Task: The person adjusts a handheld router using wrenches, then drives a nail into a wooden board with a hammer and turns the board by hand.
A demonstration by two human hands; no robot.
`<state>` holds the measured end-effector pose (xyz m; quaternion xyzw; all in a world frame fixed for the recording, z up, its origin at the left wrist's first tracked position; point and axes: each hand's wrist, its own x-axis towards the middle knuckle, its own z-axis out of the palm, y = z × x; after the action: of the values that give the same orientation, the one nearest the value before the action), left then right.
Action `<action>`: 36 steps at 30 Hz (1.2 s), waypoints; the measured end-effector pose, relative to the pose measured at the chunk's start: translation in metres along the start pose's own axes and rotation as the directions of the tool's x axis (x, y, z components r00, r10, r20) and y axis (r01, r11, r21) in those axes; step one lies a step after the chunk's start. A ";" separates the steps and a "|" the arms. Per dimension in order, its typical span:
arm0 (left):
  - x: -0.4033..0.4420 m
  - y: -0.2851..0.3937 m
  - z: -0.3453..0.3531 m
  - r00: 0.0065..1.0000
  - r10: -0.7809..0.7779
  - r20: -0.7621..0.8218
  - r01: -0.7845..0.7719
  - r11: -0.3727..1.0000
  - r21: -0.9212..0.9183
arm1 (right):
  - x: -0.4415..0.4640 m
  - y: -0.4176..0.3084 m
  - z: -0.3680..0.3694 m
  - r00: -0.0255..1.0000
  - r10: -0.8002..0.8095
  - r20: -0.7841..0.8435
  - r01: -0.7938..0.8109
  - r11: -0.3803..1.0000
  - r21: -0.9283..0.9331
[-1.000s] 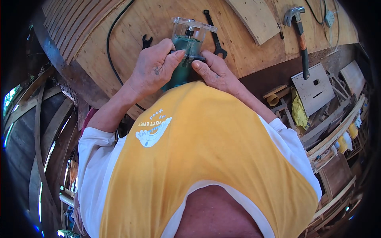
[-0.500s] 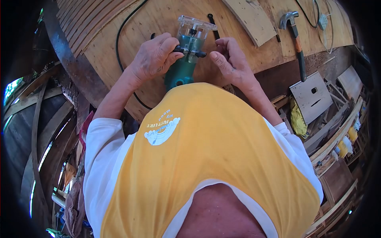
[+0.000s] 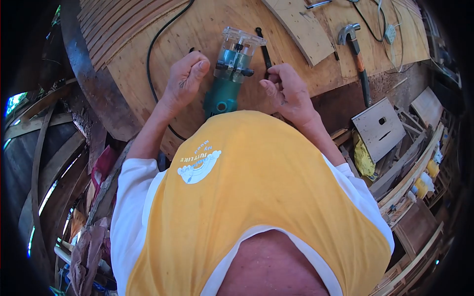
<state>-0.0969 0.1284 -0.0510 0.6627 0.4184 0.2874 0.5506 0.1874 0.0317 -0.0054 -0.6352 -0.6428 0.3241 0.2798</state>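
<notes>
A green trim router point(image 3: 224, 89) with a clear plastic base lies on the plywood table, its base pointing away from me. Dark knobs stick out at both sides of its middle. My left hand point(image 3: 186, 79) is curled into a fist just left of the router, apart from it, with nothing visible in it. On the other side hovers my right hand point(image 3: 288, 92), fingers loosely bent, thumb and forefinger apart, holding nothing that I can see. The near end of a black wrench point(image 3: 265, 52) is close to its fingertips. Behind my left hand a small dark tip point(image 3: 191, 50) shows.
A black cord point(image 3: 149, 54) curves along the left of the plywood table point(image 3: 133, 64). Thin wooden strips point(image 3: 116, 29) lie at the far left. To the right are a board point(image 3: 301, 32), a claw hammer point(image 3: 356, 54), a pen point(image 3: 318, 4) and cables. Scrap wood point(image 3: 380, 129) lies beyond the table.
My left hand has let go of the router's side knob and drawn left, closing into a fist. My right hand stays beside the router. The view has shifted slightly.
</notes>
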 end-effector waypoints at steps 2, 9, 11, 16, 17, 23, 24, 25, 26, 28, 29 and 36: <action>-0.011 -0.009 0.007 0.981 -0.056 -0.184 0.063 0.998 0.030 | 0.008 0.010 -0.019 0.992 -0.079 -0.099 0.061 0.982 -0.176; -0.024 -0.013 0.007 0.873 0.174 -0.455 0.140 0.805 0.577 | 0.031 0.097 -0.092 0.907 -0.016 -0.421 -0.160 0.911 -0.380; -0.028 -0.009 0.012 0.913 0.028 -0.407 0.251 0.748 0.614 | 0.026 0.105 -0.101 0.904 0.005 -0.427 -0.172 0.919 -0.354; -0.030 0.000 0.021 0.919 0.000 -0.395 0.288 0.686 0.668 | 0.009 0.056 -0.048 0.981 0.015 -0.193 -0.080 0.940 -0.333; -0.027 -0.001 0.021 0.917 -0.026 -0.398 0.304 0.692 0.654 | 0.009 0.050 -0.032 0.987 -0.006 -0.162 -0.047 0.946 -0.321; -0.030 -0.005 0.023 0.891 -0.068 -0.448 0.338 0.757 0.559 | 0.025 0.042 0.011 0.993 0.025 -0.119 -0.068 0.926 -0.371; -0.031 -0.006 0.024 0.888 -0.055 -0.456 0.336 0.755 0.563 | 0.030 0.042 0.017 0.994 0.040 -0.103 -0.078 0.915 -0.396; -0.030 -0.006 0.025 0.883 -0.040 -0.467 0.335 0.752 0.568 | 0.037 0.043 0.024 0.995 0.051 -0.088 -0.084 0.903 -0.422; -0.030 -0.006 0.025 0.878 -0.025 -0.479 0.333 0.750 0.572 | 0.042 0.041 0.029 0.996 0.060 -0.073 -0.087 0.889 -0.449; -0.028 -0.007 0.022 0.873 -0.090 -0.480 0.370 0.762 0.531 | 0.047 0.035 0.032 0.994 0.108 -0.020 -0.105 0.884 -0.456; -0.028 -0.007 0.019 0.870 -0.123 -0.477 0.388 0.769 0.509 | 0.048 0.034 0.033 0.994 0.113 -0.011 -0.105 0.878 -0.467; -0.036 -0.017 0.022 0.841 0.005 -0.540 0.306 0.820 0.484 | 0.041 0.033 0.022 0.982 0.186 -0.038 -0.183 0.873 -0.452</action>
<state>-0.1002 0.0868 -0.0696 0.6536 0.6686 0.2756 0.2234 0.1894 0.0707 -0.0470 -0.7400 -0.6382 0.1925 0.0894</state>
